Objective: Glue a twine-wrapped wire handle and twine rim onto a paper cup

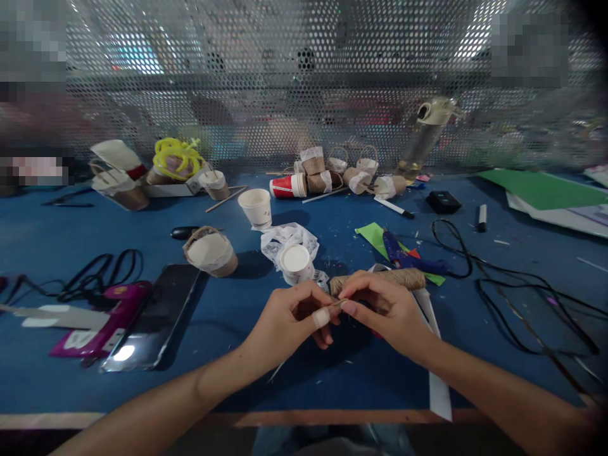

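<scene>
Close together above the front of the blue table, both my hands pinch a short piece of brown twine (336, 304). My left hand (285, 320), a pale bandage on its thumb, grips it from the left. Thumb and forefinger of my right hand (392, 310) hold the other side. Just behind the right hand lies a roll of jute twine (401, 278), partly hidden by it. A small white paper cup (296, 263) stands beyond my left hand, beside crumpled white lace (273, 244). A white paper strip (437, 380) runs beneath my right forearm.
A blue glue gun (413, 258) and black cables (527, 285) lie to the right. On the left are a twine-handled cup basket (211, 250), a phone (159, 316) and a purple case (102, 326). Small baskets (313, 168) and a bottle (422, 139) line a perforated metal screen (266, 82).
</scene>
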The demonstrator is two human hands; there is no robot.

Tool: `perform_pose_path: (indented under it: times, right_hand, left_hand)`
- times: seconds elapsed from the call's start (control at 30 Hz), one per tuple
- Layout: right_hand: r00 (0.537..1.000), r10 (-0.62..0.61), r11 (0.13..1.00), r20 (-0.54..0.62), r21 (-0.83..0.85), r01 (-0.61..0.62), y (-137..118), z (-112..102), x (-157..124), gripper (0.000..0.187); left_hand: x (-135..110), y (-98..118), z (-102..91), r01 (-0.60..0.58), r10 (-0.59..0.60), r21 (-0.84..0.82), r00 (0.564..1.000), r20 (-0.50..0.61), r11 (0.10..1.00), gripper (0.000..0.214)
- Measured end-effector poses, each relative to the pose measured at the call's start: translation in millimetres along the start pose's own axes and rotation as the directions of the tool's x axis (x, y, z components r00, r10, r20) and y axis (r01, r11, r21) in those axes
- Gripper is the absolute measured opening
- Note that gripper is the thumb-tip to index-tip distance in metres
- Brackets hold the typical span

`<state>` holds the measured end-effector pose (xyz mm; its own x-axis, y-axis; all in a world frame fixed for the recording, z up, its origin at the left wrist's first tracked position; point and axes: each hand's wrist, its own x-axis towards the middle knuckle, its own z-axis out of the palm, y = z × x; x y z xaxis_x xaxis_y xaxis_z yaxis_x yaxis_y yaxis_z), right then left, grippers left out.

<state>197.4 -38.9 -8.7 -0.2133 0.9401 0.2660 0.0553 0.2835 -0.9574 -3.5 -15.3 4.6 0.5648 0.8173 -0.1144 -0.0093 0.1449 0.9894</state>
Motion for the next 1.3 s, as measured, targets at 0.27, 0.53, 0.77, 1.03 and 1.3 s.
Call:
perform_pose_path:
  times: [0.27, 0.53, 0.77, 1.03, 1.3]
  right_hand:
    - [0.999, -0.034, 0.994, -0.029, -0.101, 0.031, -0.4, 0.6, 0.0, 0.005]
    - [0.997, -0.066, 0.993, -0.026, -0.099, 0.063, 0.3, -0.6, -0.3, 0.005]
    - [0.999, -0.036, 0.996, -0.035, -0.078, 0.034, 0.7, -1.6, 1.4, 0.006]
    - [0.998, -0.069, 0.995, -0.009, -0.07, 0.068, 1.7, -2.0, 2.8, 0.003]
    - [0.997, -0.075, 0.992, 0.036, -0.098, 0.078, 0.6, -4.5, 2.1, 0.002]
  left_hand:
    - [3.5, 4.5, -0.4, 0.067, -0.067, -0.007, 0.996, 0.052, 0.998, 0.019]
    - [4.1, 6.2, -0.6, 0.131, -0.114, -0.095, 0.979, 0.166, 0.987, 0.021]
    - [3.9, 4.7, -1.5, 0.102, -0.091, -0.085, 0.988, 0.122, 0.991, 0.019]
    - [1.5, 2.9, -0.7, -0.021, 0.012, 0.119, 0.997, 0.077, 0.993, 0.017]
    - [-2.0, -1.8, -6.6, -0.274, 0.263, 0.451, 0.961, 0.089, 0.849, 0.009]
